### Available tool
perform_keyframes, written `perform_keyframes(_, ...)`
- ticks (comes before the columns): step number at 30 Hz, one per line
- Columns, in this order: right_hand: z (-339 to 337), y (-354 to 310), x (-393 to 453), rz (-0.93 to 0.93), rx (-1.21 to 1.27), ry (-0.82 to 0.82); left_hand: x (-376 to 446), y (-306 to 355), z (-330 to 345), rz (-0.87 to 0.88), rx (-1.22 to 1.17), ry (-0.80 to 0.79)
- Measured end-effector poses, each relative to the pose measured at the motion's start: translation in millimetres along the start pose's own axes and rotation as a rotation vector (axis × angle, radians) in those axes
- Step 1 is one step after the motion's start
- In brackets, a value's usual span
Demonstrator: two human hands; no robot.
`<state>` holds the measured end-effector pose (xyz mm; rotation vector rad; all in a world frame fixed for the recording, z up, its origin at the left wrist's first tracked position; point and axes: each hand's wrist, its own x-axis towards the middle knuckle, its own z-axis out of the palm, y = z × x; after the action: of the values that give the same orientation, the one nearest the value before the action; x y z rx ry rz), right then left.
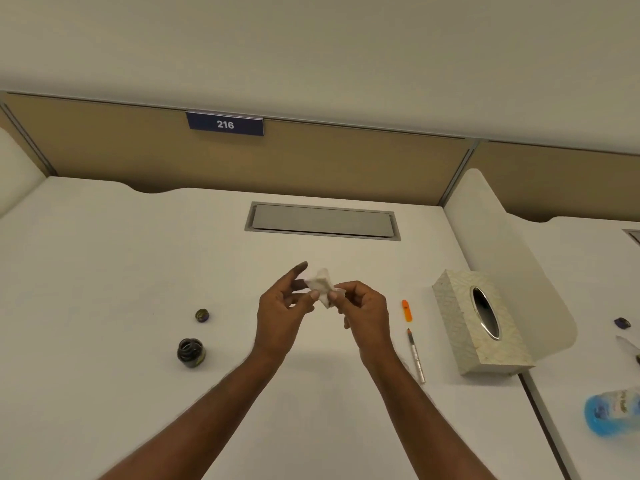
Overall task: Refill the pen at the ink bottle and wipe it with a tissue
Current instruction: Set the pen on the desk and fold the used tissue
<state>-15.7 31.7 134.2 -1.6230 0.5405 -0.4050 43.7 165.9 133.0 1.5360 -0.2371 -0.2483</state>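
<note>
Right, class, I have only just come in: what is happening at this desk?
A person holds a crumpled tissue between the left hand and right hand. The pen lies on the desk beside its orange cap and the tissue box. The ink bottle stands open, its lid nearby.

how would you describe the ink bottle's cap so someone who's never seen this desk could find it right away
Start at the white desk and look left of the two hands, where two small dark things sit. The nearer, larger one is the open ink bottle. The cap lies beyond it, apart from it, toward the partition: a small round dark piece with a purple tinge, much smaller than the bottle.
</note>
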Motion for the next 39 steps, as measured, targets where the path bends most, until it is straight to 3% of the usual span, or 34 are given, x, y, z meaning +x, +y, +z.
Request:
perform_keyframes(8,54,-22,-5,0.138,0.360,0.047,17,10,-34,-0.006,-0.068,0.016)
perform_keyframes(15,73,-30,-7,0.136,0.261,0.051,34,14,-48,0.055,0.011,0.014)
perform_keyframes(19,67,-37,-3,-0.148,-0.033,0.164,48,19,-60,0.152,0.166,-0.026)
perform_keyframes(22,63,-49,4,-0.404,-0.277,0.124,57,30,-72,0.263,0.301,-0.081)
perform_keyframes(27,73,-61,20,-0.547,-0.451,0.060,63,41,-92,0.363,0.423,-0.121)
perform_keyframes(39,132,-67,26,-0.364,-0.057,-0.137,49,56,-153,0.329,0.456,0.097)
